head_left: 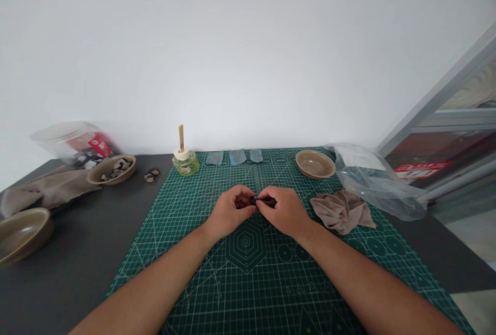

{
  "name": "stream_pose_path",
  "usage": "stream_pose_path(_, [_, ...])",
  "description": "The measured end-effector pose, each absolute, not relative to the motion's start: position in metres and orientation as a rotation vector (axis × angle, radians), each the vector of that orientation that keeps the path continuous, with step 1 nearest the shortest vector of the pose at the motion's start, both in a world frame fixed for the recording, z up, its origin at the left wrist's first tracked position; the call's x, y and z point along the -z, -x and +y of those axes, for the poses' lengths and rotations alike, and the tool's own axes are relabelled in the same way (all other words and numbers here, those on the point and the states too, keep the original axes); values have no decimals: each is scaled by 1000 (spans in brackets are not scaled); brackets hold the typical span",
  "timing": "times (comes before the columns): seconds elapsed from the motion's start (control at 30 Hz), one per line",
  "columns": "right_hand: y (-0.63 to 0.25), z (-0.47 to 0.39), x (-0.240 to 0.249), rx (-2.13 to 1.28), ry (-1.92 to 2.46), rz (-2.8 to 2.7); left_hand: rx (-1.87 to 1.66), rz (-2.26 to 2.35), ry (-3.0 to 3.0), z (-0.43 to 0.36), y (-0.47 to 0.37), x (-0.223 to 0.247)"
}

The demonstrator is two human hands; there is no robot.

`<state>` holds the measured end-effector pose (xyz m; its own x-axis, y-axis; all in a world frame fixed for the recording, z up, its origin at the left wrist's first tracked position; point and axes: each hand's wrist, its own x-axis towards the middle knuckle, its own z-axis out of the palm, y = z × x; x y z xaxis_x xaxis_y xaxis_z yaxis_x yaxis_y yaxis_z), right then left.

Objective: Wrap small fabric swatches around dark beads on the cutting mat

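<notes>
Over the green cutting mat [194,252], my left hand [232,208] and my right hand [282,208] meet fingertip to fingertip. Pinched between them is a small dark piece [253,201], mostly covered by the fingers, so its kind cannot be made out. The fingers of both hands are closed on it. Close to my right wrist lies a crumpled brown cloth [343,211]. A shallow tan bowl [315,164] stands beyond my right hand.
Three pale blue packets [237,157] line the mat's far edge beside a diffuser bottle [185,161]. A clear plastic bag [377,182] lies right. Leftward are a bowl of dark-and-tan pieces [117,169], loose pieces [151,174], a cloth [54,190], another bowl [25,234] and a clear tub [73,141].
</notes>
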<state>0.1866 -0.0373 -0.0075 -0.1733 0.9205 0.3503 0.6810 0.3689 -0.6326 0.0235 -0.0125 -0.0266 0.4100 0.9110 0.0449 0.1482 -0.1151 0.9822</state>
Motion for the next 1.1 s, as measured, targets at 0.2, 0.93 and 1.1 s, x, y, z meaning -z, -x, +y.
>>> stream_pose_path(0.2, [-188,-37,9,-424,1399,-1923,-873,949,-1562,-14,-24,26])
stream_pose_path(0.93, [-185,-40,6,-439,1372,-1941,-864,990,-1677,-12,-23,30])
stream_pose_path(1.1, [-185,-39,7,-439,1377,-1971,-845,1022,-1756,-13,-23,27])
